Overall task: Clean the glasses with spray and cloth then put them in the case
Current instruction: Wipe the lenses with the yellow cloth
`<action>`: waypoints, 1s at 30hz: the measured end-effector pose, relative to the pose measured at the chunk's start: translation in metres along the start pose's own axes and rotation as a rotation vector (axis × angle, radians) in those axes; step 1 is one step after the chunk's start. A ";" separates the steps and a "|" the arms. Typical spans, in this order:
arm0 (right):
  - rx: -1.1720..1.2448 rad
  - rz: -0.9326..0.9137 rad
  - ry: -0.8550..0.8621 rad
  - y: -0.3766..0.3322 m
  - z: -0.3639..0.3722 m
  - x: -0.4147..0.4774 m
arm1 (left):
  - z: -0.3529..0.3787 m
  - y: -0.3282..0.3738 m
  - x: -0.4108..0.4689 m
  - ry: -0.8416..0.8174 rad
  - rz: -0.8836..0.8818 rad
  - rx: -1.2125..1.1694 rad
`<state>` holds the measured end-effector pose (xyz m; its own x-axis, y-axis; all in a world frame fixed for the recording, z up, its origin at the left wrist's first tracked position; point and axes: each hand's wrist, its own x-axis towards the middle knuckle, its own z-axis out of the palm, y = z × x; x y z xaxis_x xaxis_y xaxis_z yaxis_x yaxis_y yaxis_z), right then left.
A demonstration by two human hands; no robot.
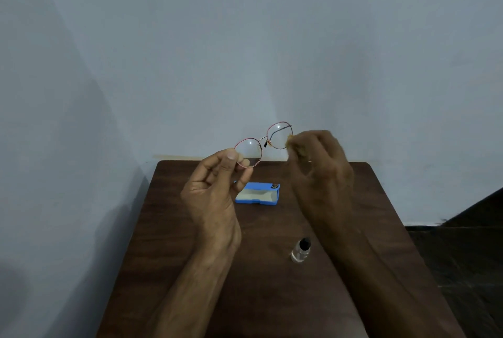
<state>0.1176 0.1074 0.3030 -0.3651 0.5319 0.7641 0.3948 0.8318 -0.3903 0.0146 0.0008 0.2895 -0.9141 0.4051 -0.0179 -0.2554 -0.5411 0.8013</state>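
Observation:
Round red-rimmed glasses are held up in the air above the far end of the table. My left hand pinches the rim of the left lens between thumb and fingers. My right hand is blurred and holds a small yellowish cloth against the edge of the right lens. Below the hands an open blue case with a pale lining lies on the dark wooden table. A small clear spray bottle with a black cap stands nearer to me, just left of my right forearm.
The table stands against a pale blue-grey wall, in a corner on the left. To the right of the table lies dark floor.

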 end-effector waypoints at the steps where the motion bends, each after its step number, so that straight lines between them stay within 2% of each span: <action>1: 0.008 0.030 0.023 0.004 -0.001 0.005 | 0.000 0.000 -0.001 0.004 -0.002 0.001; 6: 0.011 -0.054 -0.029 -0.008 -0.001 0.000 | 0.001 0.002 0.002 0.020 -0.040 -0.027; 9: 0.065 0.061 0.067 0.003 -0.005 0.014 | 0.002 0.000 0.000 0.020 -0.050 -0.011; 11: 0.088 0.066 0.086 0.004 -0.005 0.020 | 0.001 0.000 -0.001 0.029 -0.059 -0.026; 15: 0.051 -0.077 -0.003 -0.006 -0.002 0.010 | 0.001 -0.001 0.001 0.034 -0.064 -0.033; 20: 0.048 0.023 0.035 0.002 -0.002 0.019 | 0.003 -0.006 -0.005 0.015 -0.011 0.021; 25: 0.196 -0.098 -0.076 -0.039 -0.005 -0.009 | 0.008 -0.010 -0.003 0.047 -0.017 0.001; 30: 0.096 -0.051 -0.010 -0.026 0.002 0.002 | 0.006 -0.016 -0.006 0.034 -0.007 0.015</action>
<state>0.1050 0.0873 0.3138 -0.3910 0.4895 0.7794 0.2929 0.8690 -0.3988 0.0261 0.0115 0.2806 -0.9227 0.3830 -0.0437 -0.2572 -0.5273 0.8098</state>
